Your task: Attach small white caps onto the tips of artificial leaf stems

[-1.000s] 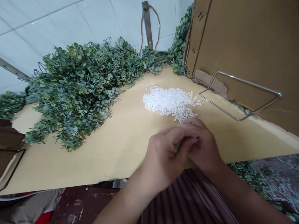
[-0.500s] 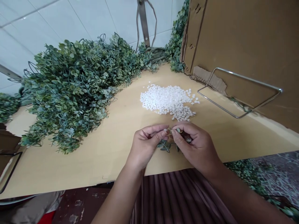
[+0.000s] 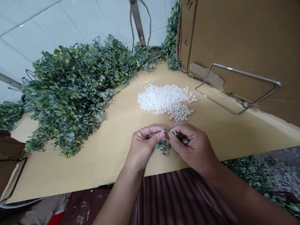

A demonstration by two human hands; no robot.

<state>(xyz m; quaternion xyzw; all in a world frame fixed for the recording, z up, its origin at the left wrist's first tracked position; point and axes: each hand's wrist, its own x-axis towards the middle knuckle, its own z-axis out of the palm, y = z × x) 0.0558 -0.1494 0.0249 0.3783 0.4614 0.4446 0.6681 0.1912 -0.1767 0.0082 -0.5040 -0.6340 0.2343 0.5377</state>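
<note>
My left hand [image 3: 143, 144] and my right hand [image 3: 195, 146] meet over the near edge of the tan table [image 3: 117, 147]. Both pinch a small green artificial leaf sprig [image 3: 164, 146] that hangs between them. A tiny white bead sits at the left hand's fingertips, on the sprig's stem end. My right hand's curled fingers also hold something small that I cannot make out. A pile of white plastic beads [image 3: 167, 100] lies on the table just beyond my hands.
A big heap of green artificial foliage [image 3: 75, 90] covers the table's left and back. A cardboard box [image 3: 239, 47] with a metal wire frame [image 3: 236, 93] stands at the right. More foliage [image 3: 253, 178] lies low at the right. A pleated skirt [image 3: 182, 200] covers my lap.
A second ago my hands were clasped together and blurred; they have since parted slightly, showing the sprig held between the fingertips. The view has shifted a little.
</note>
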